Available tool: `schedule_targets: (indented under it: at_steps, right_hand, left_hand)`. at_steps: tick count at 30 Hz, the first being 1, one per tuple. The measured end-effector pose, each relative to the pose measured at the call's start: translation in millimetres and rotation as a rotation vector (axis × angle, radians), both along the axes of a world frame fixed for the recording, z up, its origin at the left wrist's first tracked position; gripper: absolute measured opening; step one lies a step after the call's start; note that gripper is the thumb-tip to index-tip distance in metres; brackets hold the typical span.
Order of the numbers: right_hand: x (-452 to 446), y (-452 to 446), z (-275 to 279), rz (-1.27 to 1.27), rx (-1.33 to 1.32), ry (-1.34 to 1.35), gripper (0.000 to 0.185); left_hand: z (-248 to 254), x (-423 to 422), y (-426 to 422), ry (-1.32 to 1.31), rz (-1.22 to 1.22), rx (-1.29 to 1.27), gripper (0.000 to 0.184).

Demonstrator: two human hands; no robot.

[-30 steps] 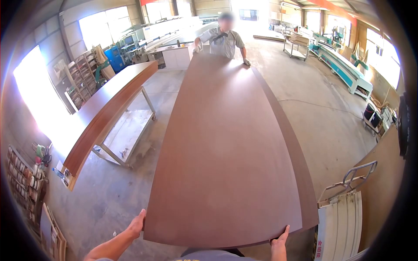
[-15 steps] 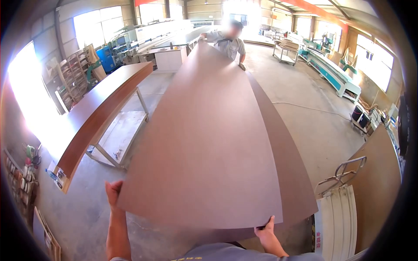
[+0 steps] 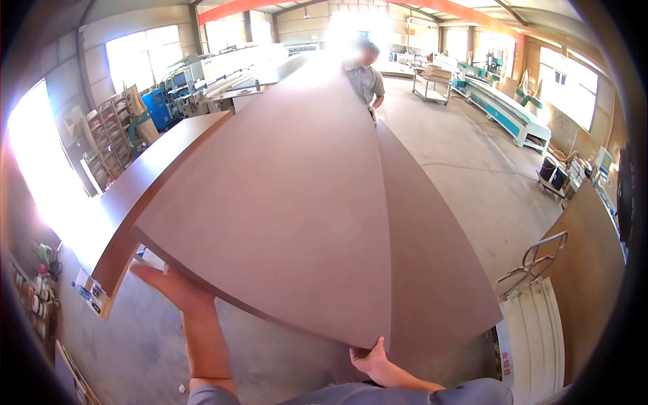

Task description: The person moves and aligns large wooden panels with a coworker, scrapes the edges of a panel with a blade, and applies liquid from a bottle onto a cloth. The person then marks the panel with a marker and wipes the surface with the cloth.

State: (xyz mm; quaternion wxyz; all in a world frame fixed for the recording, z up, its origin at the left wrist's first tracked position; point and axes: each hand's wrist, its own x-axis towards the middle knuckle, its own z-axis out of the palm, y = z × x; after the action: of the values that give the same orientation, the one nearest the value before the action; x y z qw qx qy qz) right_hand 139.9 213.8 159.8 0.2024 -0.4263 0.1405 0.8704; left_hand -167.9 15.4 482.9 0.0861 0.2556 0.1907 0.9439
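A large brown panel (image 3: 290,202) is tilted, its left edge higher than its right. My left hand (image 3: 177,285) supports its near left edge from below, thumb spread out and the other fingers partly hidden beneath. At the near right corner my right hand (image 3: 371,356) grips the edge, thumb at the rim. Another brown panel (image 3: 432,256) lies lower, showing to the right of the raised one. A co-worker (image 3: 368,77) stands at the far end, one hand by the right edge of the raised panel.
To the left, a stack of brown panels (image 3: 155,158) is partly covered by the raised panel. A metal-handled cart (image 3: 540,260) and white boards (image 3: 533,337) are at the right. Further off stand a long green and white machine (image 3: 503,111) and a trolley (image 3: 430,88).
The upper panel has moved left and its left edge has risen, uncovering more of the lower panel. My left hand has gone up with it. The co-worker leans further behind the panel.
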Motion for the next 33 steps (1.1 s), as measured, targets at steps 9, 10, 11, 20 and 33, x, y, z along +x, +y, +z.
schedule_targets:
  at_steps: [9, 10, 11, 20, 33]
  right_hand:
    - [34, 23, -16, 0.166, -0.095, 0.069, 0.070]
    - [46, 29, -20, 0.347, -0.099, 0.163, 0.072]
    - [59, 41, -24, 0.347, -0.097, 0.169, 0.072]
    - [109, 161, 261, 0.386, 2.344, -0.314, 0.053]
    - [160, 148, 388, -0.087, 2.147, -0.001, 0.102]
  left_hand:
    - [22, 61, 66, 0.720, 0.059, -0.314, 0.112]
    - [40, 87, 74, 0.616, 0.050, -0.388, 0.107]
    - [50, 100, 84, 0.602, 0.049, -0.407, 0.104]
    - [58, 206, 167, 0.434, 0.172, -0.427, 0.106]
    - [-384, 355, 131, -0.954, -1.131, -0.542, 0.101]
